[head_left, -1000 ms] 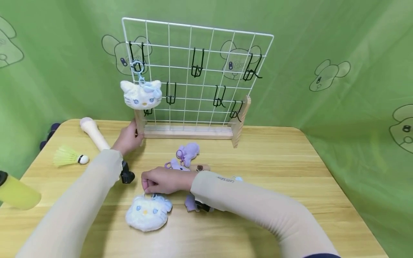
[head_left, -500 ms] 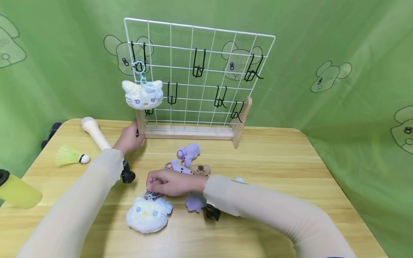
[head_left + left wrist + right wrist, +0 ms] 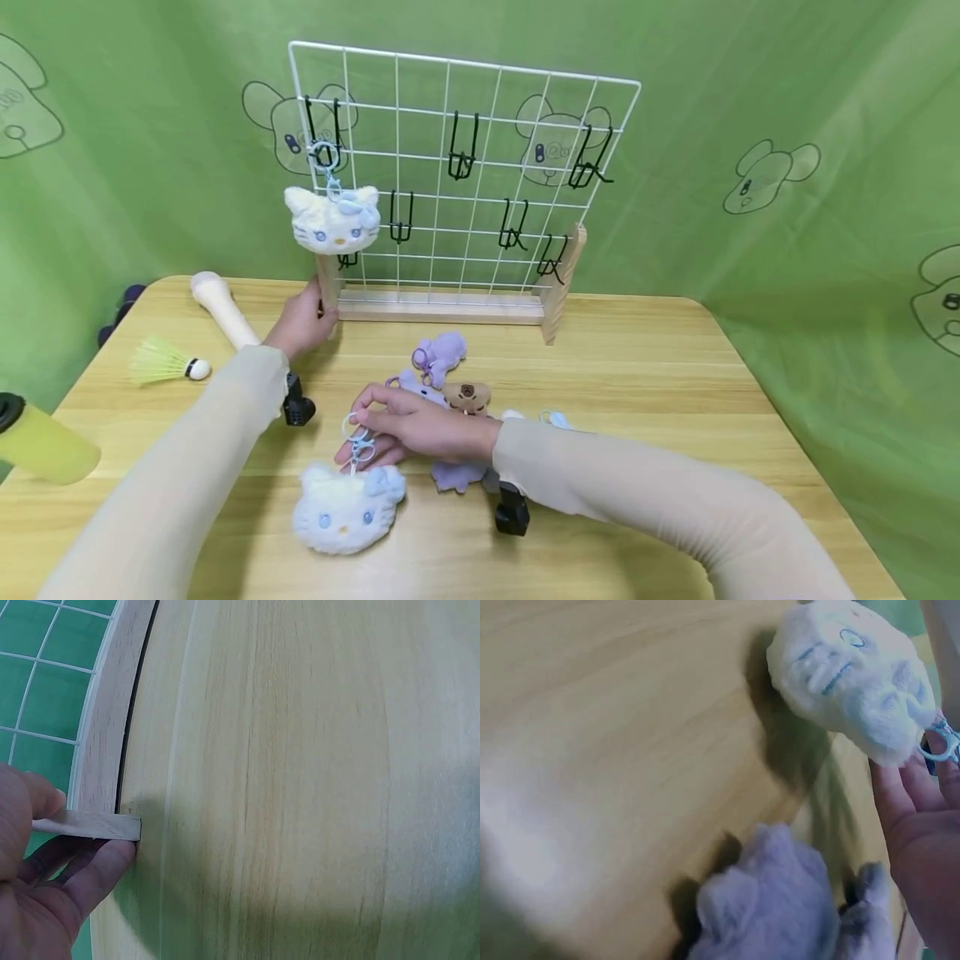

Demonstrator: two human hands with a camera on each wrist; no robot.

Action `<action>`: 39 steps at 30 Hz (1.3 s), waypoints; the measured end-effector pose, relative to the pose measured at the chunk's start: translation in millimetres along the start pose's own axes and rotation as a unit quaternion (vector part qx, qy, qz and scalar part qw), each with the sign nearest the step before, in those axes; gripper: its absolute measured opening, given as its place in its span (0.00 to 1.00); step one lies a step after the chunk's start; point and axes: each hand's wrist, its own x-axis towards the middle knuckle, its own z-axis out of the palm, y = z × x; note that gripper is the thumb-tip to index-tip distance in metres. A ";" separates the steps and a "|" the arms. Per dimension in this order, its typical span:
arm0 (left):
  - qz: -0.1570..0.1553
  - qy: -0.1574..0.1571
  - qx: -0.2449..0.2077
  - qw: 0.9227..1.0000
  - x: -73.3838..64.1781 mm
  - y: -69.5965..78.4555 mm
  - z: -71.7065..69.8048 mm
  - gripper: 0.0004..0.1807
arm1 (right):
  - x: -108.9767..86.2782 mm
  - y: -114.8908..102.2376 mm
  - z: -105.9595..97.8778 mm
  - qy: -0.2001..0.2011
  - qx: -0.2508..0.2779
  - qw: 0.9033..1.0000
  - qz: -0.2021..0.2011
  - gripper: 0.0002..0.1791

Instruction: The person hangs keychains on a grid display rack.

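Observation:
My right hand pinches the light-blue ring of a white plush cat-head keychain, which hangs from it low over the table. Its blue clasp dangles by the fingers; in the right wrist view the plush head tilts beside the palm. With my left hand I hold the left wooden foot of a white wire grid rack; the left wrist view shows thumb and fingers on both sides of this wooden piece. A matching cat-head keychain hangs on the rack's upper-left black hook.
Several more black hooks sit on the grid. Purple plush keychains and a brown one lie behind and under my right arm. At left are a microphone, a shuttlecock and a yellow bottle.
My right hand has moved slightly right, and the ring and clasp now show raised at the fingertips. The plush head has shifted slightly toward me. My left hand stays on the rack.

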 end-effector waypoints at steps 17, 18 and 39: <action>-0.001 -0.006 -0.003 1.000 0.2 1.7 0.7 0.35 | -44.7 -67.4 -64.6 0.180 -0.132 0.957 -0.186 0.11; -0.002 -0.007 -0.004 1.000 0.0 1.6 0.7 0.35 | -46.7 -73.9 -70.0 0.195 -0.136 0.951 -0.198 0.12; 0.003 0.000 0.002 1.000 -1.6 1.9 -0.6 0.33 | -38.8 -163.4 -115.1 0.367 -0.133 0.855 -0.342 0.10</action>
